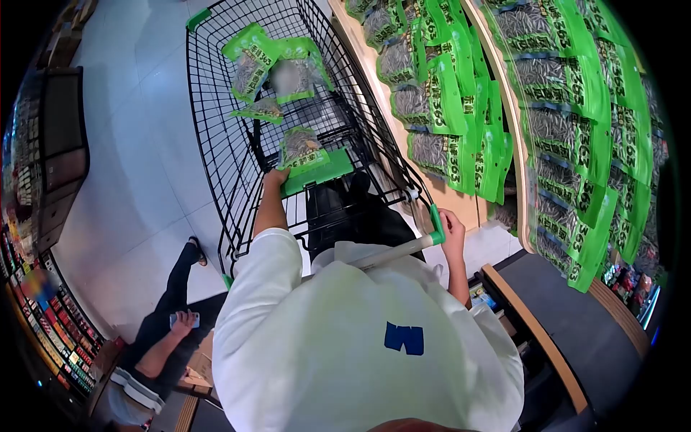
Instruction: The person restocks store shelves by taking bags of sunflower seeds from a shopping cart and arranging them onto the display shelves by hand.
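Note:
My left hand (277, 177) is inside the cart, its fingers closed at the lower left corner of a green bag (301, 146) with a clear window. This bag is beside the cart's green panel (320, 173). My right hand (452, 230) is curled round the green right end of the cart handle (437, 225). Farther forward in the black wire cart (204, 137) lie several more green bags (250, 68), partly over one another. Part of the left fingertips is hidden by the bag's edge.
Shelves on the right hold rows of similar green bags (439, 101). At the lower left, another person (155, 353) holds a phone (186, 319). A dark display case (63, 137) and shelves of small goods (65, 324) line the far left, beyond the tiled floor (137, 165).

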`<state>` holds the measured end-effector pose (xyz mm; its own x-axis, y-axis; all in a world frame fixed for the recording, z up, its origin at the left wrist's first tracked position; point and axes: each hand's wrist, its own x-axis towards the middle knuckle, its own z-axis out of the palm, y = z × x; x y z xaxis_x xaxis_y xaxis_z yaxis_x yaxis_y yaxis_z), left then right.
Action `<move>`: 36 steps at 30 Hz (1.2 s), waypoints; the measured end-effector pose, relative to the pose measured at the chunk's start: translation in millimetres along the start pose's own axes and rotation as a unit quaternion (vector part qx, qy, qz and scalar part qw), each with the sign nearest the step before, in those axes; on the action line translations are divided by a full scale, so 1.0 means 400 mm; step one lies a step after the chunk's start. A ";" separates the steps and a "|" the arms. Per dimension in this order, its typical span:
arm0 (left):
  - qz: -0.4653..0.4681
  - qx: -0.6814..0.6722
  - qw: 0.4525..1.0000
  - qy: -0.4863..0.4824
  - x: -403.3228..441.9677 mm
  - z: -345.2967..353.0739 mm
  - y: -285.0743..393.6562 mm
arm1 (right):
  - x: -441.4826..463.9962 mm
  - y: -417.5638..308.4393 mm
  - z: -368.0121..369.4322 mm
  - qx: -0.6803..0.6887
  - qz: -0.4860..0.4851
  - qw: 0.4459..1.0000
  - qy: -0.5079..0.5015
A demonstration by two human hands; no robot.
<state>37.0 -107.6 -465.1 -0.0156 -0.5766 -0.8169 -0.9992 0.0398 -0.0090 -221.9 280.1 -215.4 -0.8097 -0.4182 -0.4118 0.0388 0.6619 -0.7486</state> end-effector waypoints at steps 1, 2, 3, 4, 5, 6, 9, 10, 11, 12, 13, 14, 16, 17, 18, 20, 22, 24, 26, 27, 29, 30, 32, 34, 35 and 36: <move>0.005 0.001 1.000 -0.005 -0.005 -0.002 0.010 | -0.002 0.005 0.000 -0.003 -0.003 1.000 -0.003; -0.021 0.010 1.000 0.009 -0.011 -0.005 0.020 | -0.003 0.007 -0.003 -0.007 -0.006 1.000 -0.005; -0.046 0.018 0.998 0.024 -0.016 -0.006 0.034 | -0.006 0.006 -0.005 -0.011 -0.004 1.000 0.001; -0.048 0.011 0.999 0.011 -0.006 -0.005 0.038 | -0.011 0.000 -0.004 -0.019 0.000 1.000 -0.002; -0.052 0.004 0.998 0.017 -0.010 -0.015 0.049 | -0.015 -0.003 -0.006 -0.028 0.005 1.000 -0.007; -0.061 -0.023 0.997 0.047 -0.021 -0.018 0.056 | -0.016 0.013 -0.007 -0.030 0.001 1.000 -0.008; -0.018 -0.039 0.986 0.160 0.022 0.007 0.046 | -0.023 0.016 -0.008 -0.034 -0.009 0.999 -0.011; 0.061 -0.007 0.981 0.184 0.010 0.001 0.047 | -0.022 0.011 -0.007 -0.039 -0.012 0.999 -0.012; 0.059 -0.006 0.981 0.186 0.025 0.008 0.043 | -0.022 0.006 -0.009 -0.037 -0.012 0.999 -0.014; 0.084 -0.052 0.980 0.174 0.039 0.003 0.053 | -0.019 -0.001 -0.012 -0.045 -0.012 0.999 -0.015; 0.112 -0.096 0.976 0.162 0.069 0.008 0.053 | -0.016 -0.011 -0.011 -0.052 -0.013 0.998 -0.014; 0.173 -0.109 0.964 0.170 0.070 0.000 0.057 | -0.012 -0.017 -0.011 -0.045 -0.013 0.999 -0.009; 0.142 -0.261 0.952 0.076 0.035 -0.022 0.085 | -0.002 -0.024 -0.020 -0.029 -0.056 0.998 0.014; 0.101 -0.408 0.907 -0.025 0.009 -0.042 0.106 | 0.002 -0.026 -0.026 -0.022 -0.057 0.998 0.024; 0.079 -0.396 0.912 -0.064 -0.020 -0.068 0.115 | 0.007 -0.027 -0.028 -0.006 -0.069 0.997 0.039; 0.074 -0.450 0.888 -0.055 -0.088 -0.103 0.120 | 0.019 -0.034 -0.034 0.038 -0.081 0.994 0.062; 0.054 -0.543 0.835 -0.066 -0.182 -0.141 0.110 | 0.016 -0.085 -0.044 0.021 -0.145 0.983 0.108; 0.053 -0.609 0.784 -0.111 -0.324 -0.201 0.099 | 0.000 -0.179 -0.065 -0.008 -0.270 0.951 0.153; 0.084 -0.693 0.693 -0.179 -0.488 -0.245 0.085 | -0.019 -0.233 -0.058 -0.060 -0.340 0.927 0.148; 0.113 -0.741 0.625 -0.217 -0.590 -0.254 0.091 | -0.040 -0.269 -0.045 -0.041 -0.368 0.923 0.105; 0.162 -0.787 0.571 -0.170 -0.784 -0.244 0.121 | -0.100 -0.323 -0.011 -0.014 -0.397 0.918 0.004; 0.221 -0.768 0.569 -0.192 -0.850 -0.227 0.123 | -0.130 -0.353 0.004 0.014 -0.363 0.928 -0.078; 0.291 -0.733 0.592 -0.165 -1.018 -0.211 0.190 | -0.191 -0.390 0.044 0.147 -0.338 0.922 -0.121; 0.327 -0.693 0.627 -0.139 -1.134 -0.170 0.255 | -0.222 -0.405 0.046 0.162 -0.395 0.899 -0.099; 0.350 -0.665 0.639 -0.161 -1.156 -0.145 0.267 | -0.231 -0.413 0.037 0.124 -0.448 0.882 -0.081; 0.379 -0.652 0.632 -0.181 -1.177 -0.125 0.288 | -0.255 -0.423 0.011 0.253 -0.289 0.908 -0.170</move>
<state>-72.7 127.7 -52.9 -0.7339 -0.5614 -0.3825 0.1036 -0.6490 0.7537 -143.4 208.2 -49.1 -0.5567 -0.8290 0.0530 -0.0019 -0.0625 -0.9980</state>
